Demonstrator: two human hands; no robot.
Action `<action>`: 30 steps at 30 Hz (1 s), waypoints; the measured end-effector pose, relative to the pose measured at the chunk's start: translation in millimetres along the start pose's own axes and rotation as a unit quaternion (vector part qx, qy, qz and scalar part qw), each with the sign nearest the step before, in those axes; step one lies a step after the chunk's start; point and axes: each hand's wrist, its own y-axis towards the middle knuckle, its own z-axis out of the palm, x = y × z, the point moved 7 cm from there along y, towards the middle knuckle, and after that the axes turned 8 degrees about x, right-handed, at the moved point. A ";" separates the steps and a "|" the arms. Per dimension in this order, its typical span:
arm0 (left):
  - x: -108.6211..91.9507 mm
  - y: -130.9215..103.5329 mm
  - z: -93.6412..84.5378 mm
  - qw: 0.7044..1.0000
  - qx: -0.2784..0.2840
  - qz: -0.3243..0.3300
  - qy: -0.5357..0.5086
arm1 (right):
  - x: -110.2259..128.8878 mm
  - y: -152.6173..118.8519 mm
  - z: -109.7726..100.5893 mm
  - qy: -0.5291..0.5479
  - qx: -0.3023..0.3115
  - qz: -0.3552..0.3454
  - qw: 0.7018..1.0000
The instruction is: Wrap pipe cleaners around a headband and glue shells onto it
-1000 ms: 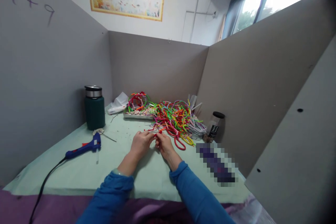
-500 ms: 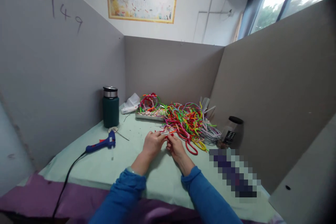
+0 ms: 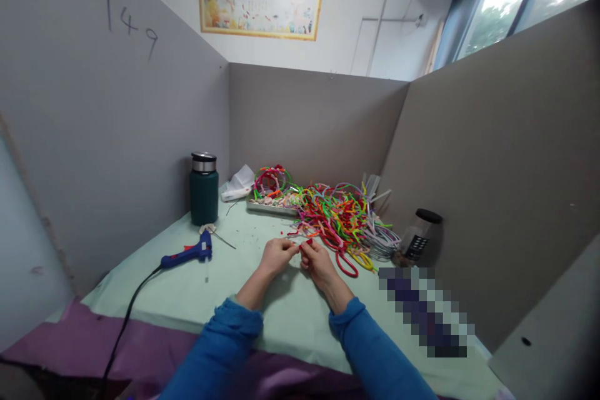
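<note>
My left hand [image 3: 277,255] and my right hand [image 3: 317,262] meet over the pale green table cover [image 3: 197,287], fingertips pinched together on a small red fuzzy piece [image 3: 304,242]. Both sleeves are blue. Just beyond the hands lies a tangled pile of coloured fuzzy sticks [image 3: 340,217], red, green, yellow and pink. A red loop [image 3: 345,264] from that pile lies beside my right hand.
A blue glue gun [image 3: 187,255] with a black cord lies to the left. A dark green flask [image 3: 204,189] stands by the left wall. A metal tray [image 3: 269,202] holds coloured hoops at the back. A dark jar [image 3: 419,239] leans at the right. Grey partitions enclose the table.
The camera view has swung left and slightly down, so the table contents shift right in frame. Both hands stay together on the small red piece, fingers working it slightly.
</note>
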 end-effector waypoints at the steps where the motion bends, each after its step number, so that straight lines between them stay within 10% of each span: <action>1: -0.9 0.1 0.8 1.000 0.005 0.006 -0.002 | 0.1 0.2 -0.7 -0.003 -0.004 -0.001 1.000; 30: -9.9 -4.2 1.8 0.996 0.036 0.040 0.068 | -1.4 0.9 -6.0 -0.049 -0.040 -0.013 0.998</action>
